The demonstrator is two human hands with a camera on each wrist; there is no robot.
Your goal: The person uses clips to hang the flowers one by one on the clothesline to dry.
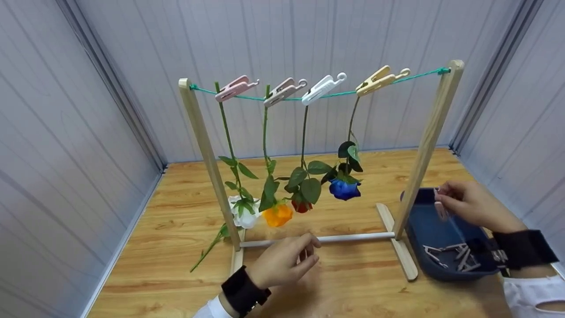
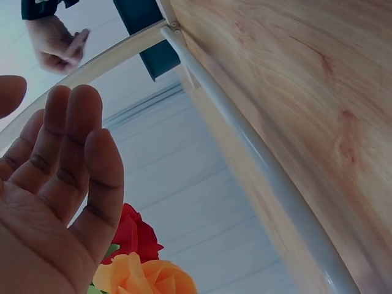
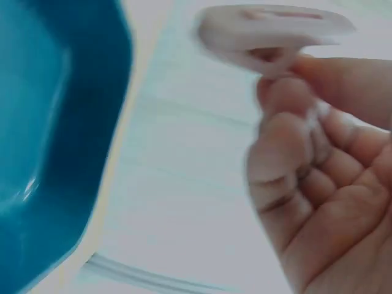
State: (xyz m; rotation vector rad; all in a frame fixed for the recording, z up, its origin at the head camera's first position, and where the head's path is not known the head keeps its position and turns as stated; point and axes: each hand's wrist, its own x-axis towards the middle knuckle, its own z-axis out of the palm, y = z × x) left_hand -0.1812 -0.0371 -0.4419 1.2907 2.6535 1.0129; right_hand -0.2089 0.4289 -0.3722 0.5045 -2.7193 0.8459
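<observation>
Over the dark blue tray (image 1: pixel 419 229) at the right end of the wooden drying rack (image 1: pixel 426 145), my right hand (image 1: pixel 470 204) pinches a pale pink clothes peg (image 1: pixel 440 207) between thumb and fingertips, the other fingers curled under it. The wrist view shows the same peg (image 3: pixel 275 30) blurred above my fingertips (image 3: pixel 282 104), with the tray's rim (image 3: pixel 92 122) off to the left. More pegs (image 1: pixel 450 255) lie loose in the tray's near corner.

My left hand (image 1: pixel 282 260) hangs loose and empty near the rack's white crossbar (image 1: pixel 318 239), fingers relaxed and slightly bent, wrist strap toward me. In the wrist view its palm (image 2: pixel 55 202) is spread beside the crossbar (image 2: pixel 245 147), with the red rose (image 2: pixel 131 236) and orange rose (image 2: pixel 153 278) just below.

Four roses hang head-down from pegs on the green string (image 1: pixel 335 93): white (image 1: pixel 243 215), orange (image 1: pixel 278 215), red (image 1: pixel 302 206), blue (image 1: pixel 344 189). One spare stem (image 1: pixel 212 247) lies on the table by the left post.

To do this well, I judge I should turn the peg so its jaws face away from my palm and hold it by the tail ends, ready to squeeze. My left hand would be best placed to take the lying stem, lifting it clear of the white rose.
</observation>
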